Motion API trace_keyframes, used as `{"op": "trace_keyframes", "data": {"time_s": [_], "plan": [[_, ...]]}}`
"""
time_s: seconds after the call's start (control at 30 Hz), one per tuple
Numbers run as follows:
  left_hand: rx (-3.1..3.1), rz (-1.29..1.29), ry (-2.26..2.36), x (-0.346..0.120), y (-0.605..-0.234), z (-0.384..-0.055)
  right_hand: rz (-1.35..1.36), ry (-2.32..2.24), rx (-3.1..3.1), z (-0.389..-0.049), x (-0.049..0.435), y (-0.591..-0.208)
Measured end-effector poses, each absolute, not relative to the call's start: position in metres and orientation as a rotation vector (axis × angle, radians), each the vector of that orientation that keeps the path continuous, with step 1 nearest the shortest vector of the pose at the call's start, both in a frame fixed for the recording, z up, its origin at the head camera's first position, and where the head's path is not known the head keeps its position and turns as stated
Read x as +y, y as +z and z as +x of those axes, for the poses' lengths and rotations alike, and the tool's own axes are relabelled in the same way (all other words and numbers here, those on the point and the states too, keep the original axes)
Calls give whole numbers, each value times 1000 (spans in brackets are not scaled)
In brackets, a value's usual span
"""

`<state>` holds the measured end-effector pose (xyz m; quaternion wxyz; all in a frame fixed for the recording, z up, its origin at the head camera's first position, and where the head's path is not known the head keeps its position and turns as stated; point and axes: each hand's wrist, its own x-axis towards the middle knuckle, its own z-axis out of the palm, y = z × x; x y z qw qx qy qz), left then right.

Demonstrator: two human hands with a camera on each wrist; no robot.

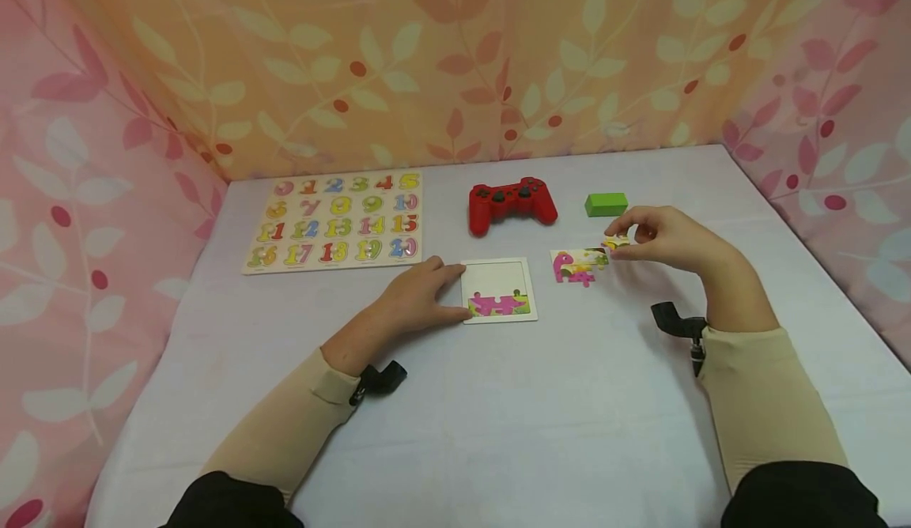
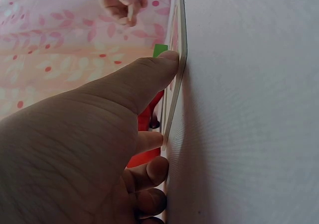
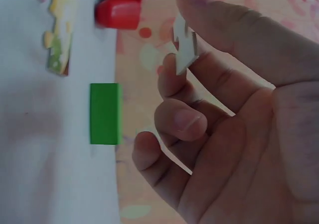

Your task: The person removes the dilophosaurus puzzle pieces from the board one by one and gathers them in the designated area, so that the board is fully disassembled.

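Note:
My left hand (image 1: pixel 416 295) rests at the left side of a small white puzzle frame (image 1: pixel 532 291), thumb near the lower corner and index finger near the upper one. Pink and green pieces (image 1: pixel 498 304) fill the frame's lower part; its upper part shows bare white. To the right, my right hand (image 1: pixel 672 239) pinches a small puzzle piece (image 3: pixel 187 47) between thumb and index finger, its pale side towards the right wrist camera. Just left of that hand, several joined puzzle pieces (image 1: pixel 569 267) with a pink animal lie on the table.
A number board (image 1: pixel 327 216) lies at the back left. A red game controller (image 1: pixel 512 202) is at the back middle, and a green block (image 1: pixel 606 205) sits beyond my right hand. Patterned cloth (image 1: pixel 455 54) encloses the white table (image 1: pixel 498 417) at the back and sides.

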<state>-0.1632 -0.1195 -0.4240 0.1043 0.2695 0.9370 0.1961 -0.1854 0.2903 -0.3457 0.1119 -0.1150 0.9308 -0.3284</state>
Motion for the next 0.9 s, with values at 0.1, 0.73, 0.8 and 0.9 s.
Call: {"op": "trace_keyframes", "data": {"time_s": [0.1, 0.73, 0.8, 0.9], "plan": [[2760, 793, 577, -120, -424, -164, -313, -948, 2666, -190, 293, -357], [2758, 784, 573, -119, -422, -163, -300, -830, 2576, -200, 280, -390], [2758, 782, 575, -119, -422, -163, -305, -822, 2589, -201, 280, -391], [2758, 782, 573, -118, -422, -164, -316, -803, 2614, -202, 281, -392]]}}
